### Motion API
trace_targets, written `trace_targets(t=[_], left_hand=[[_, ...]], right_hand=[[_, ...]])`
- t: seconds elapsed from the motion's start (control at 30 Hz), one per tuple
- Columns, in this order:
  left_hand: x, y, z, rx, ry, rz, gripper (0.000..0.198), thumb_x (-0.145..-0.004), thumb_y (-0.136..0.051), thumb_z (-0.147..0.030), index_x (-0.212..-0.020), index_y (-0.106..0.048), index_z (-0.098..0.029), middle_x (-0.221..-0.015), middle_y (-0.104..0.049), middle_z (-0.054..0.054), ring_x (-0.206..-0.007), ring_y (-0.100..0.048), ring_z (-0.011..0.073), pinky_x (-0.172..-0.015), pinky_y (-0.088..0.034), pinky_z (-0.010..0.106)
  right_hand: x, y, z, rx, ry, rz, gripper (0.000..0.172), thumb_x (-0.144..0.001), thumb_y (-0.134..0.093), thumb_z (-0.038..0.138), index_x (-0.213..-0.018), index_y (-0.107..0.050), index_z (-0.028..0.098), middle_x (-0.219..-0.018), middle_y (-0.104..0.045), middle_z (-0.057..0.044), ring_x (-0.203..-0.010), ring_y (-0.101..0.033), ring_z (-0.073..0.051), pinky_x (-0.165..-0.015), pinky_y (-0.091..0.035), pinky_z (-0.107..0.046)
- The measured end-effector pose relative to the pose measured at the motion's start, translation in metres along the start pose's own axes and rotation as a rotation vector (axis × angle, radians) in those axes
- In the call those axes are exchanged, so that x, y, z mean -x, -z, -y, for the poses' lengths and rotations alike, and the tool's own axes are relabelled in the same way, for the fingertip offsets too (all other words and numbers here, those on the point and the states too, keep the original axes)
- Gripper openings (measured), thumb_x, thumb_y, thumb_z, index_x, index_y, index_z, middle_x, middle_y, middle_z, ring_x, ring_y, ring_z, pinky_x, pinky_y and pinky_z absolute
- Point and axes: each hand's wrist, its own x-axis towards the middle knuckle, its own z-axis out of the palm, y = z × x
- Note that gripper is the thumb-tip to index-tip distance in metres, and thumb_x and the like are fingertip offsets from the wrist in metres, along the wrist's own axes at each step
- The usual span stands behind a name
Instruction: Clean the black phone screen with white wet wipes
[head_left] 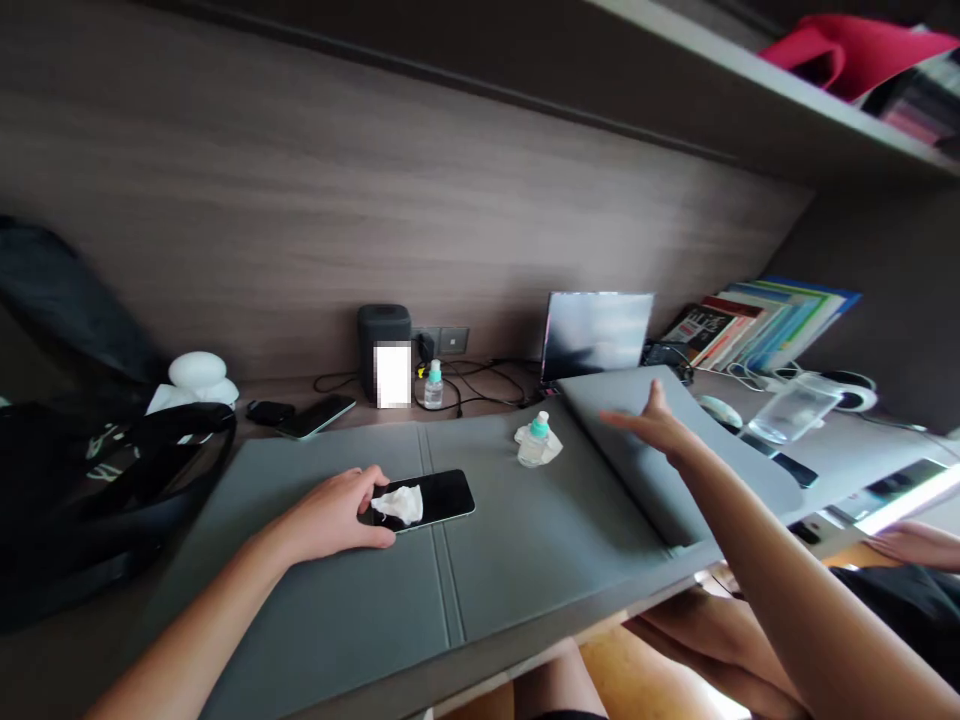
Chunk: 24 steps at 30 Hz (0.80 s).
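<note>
A black-screened phone (pixel 448 492) lies face up on the grey desk mat (pixel 517 570). My left hand (pixel 349 512) grips its left end, thumb along the near edge and fingers at the far edge. On the screen, beside my fingers, rests a crumpled white tissue (pixel 405 505). My right hand (pixel 651 422) is open, fingers spread, at the raised, folded-over right flap (pixel 697 460) of the mat; whether it touches the flap I cannot tell. Between my hands, a small clear spray bottle with a teal top (pixel 533 447) stands on another white tissue (pixel 553 446).
Behind the mat are a dark speaker (pixel 384 325), a second small bottle (pixel 433 388), cables, another phone (pixel 319 415) and a small screen (pixel 596 335). Books (pixel 772 315) and a clear container (pixel 795 408) sit right, a black bag (pixel 112 500) left. Another person's hand (pixel 915 545) shows at far right.
</note>
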Motion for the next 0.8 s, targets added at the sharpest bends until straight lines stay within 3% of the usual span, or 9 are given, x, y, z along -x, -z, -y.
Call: trace_targets(t=[0.1,0.23,0.27,0.33,0.37,0.43,0.63,0.7,0.8], left_hand=[[0.001,0.001,-0.003,-0.011,0.004,-0.006,0.052,-0.068,-0.07,-0.051,-0.109,-0.057,-0.022,-0.088,-0.058,0.002,-0.081,-0.058,0.0215,-0.071,-0.041,0.029],[0.0,0.004,-0.006,-0.002,-0.008,-0.005,0.059,-0.063,-0.074,-0.051,-0.112,-0.057,-0.022,-0.091,-0.06,0.002,-0.082,-0.059,0.0217,-0.07,-0.041,0.028],[0.0,0.005,-0.006,0.001,-0.007,-0.011,0.061,-0.063,-0.075,-0.05,-0.114,-0.057,-0.023,-0.091,-0.06,0.001,-0.083,-0.059,0.0219,-0.071,-0.041,0.028],[-0.001,0.006,-0.005,0.003,0.002,-0.026,0.063,-0.061,-0.077,-0.05,-0.115,-0.057,-0.023,-0.092,-0.06,0.001,-0.083,-0.06,0.0223,-0.07,-0.041,0.029],[-0.002,0.006,-0.005,0.001,0.005,-0.036,0.063,-0.061,-0.077,-0.05,-0.114,-0.057,-0.023,-0.091,-0.061,0.001,-0.083,-0.06,0.0226,-0.069,-0.041,0.029],[-0.002,0.005,-0.004,0.0,0.004,-0.043,0.063,-0.061,-0.078,-0.05,-0.113,-0.057,-0.023,-0.091,-0.061,0.001,-0.084,-0.06,0.0231,-0.068,-0.041,0.029],[-0.003,0.004,-0.002,-0.024,-0.063,-0.059,0.055,-0.063,-0.078,-0.049,-0.107,-0.057,-0.024,-0.089,-0.061,0.001,-0.084,-0.061,0.0227,-0.068,-0.041,0.028],[-0.003,0.005,-0.002,-0.028,-0.065,-0.064,0.057,-0.063,-0.078,-0.052,-0.108,-0.057,-0.024,-0.089,-0.061,0.001,-0.083,-0.061,0.0229,-0.068,-0.041,0.028],[-0.002,0.007,-0.003,-0.015,-0.041,-0.059,0.062,-0.062,-0.077,-0.057,-0.111,-0.056,-0.024,-0.091,-0.061,0.002,-0.083,-0.061,0.0232,-0.067,-0.041,0.029]], right_hand=[[-0.001,-0.007,0.019,0.002,-0.063,0.063,0.125,-0.057,-0.084,0.054,-0.151,-0.019,0.003,-0.151,-0.028,-0.035,-0.141,-0.026,-0.048,-0.108,-0.029,-0.064],[0.071,-0.02,0.082,-0.21,0.475,-0.065,0.081,-0.08,-0.067,0.056,-0.147,-0.036,0.021,-0.148,-0.044,-0.015,-0.135,-0.042,-0.034,-0.109,-0.037,-0.052],[0.094,-0.025,0.098,-0.25,0.607,-0.026,0.063,-0.084,-0.064,0.053,-0.137,-0.048,0.023,-0.137,-0.055,-0.012,-0.125,-0.052,-0.031,-0.105,-0.043,-0.049],[0.133,-0.039,0.124,-0.258,0.814,0.266,0.026,-0.092,-0.058,0.044,-0.107,-0.067,0.025,-0.11,-0.069,-0.008,-0.103,-0.064,-0.025,-0.092,-0.051,-0.04],[0.147,-0.05,0.135,-0.247,0.871,0.415,0.021,-0.095,-0.055,0.039,-0.097,-0.069,0.025,-0.102,-0.071,-0.007,-0.095,-0.066,-0.023,-0.086,-0.053,-0.037],[0.166,-0.078,0.153,-0.249,0.904,0.514,0.018,-0.097,-0.052,0.029,-0.096,-0.07,0.023,-0.097,-0.071,-0.006,-0.09,-0.066,-0.021,-0.082,-0.053,-0.035],[0.184,-0.153,0.177,-0.195,1.042,0.536,0.019,-0.095,-0.054,0.019,-0.106,-0.069,0.02,-0.109,-0.069,-0.008,-0.103,-0.061,-0.023,-0.092,-0.049,-0.039],[0.192,-0.148,0.176,-0.215,1.037,0.53,0.021,-0.095,-0.053,0.021,-0.109,-0.068,0.022,-0.113,-0.068,-0.008,-0.106,-0.061,-0.024,-0.094,-0.05,-0.041],[0.184,-0.104,0.157,-0.314,0.973,0.377,0.039,-0.096,-0.053,0.036,-0.135,-0.053,0.03,-0.137,-0.056,-0.01,-0.123,-0.054,-0.029,-0.1,-0.048,-0.05]])
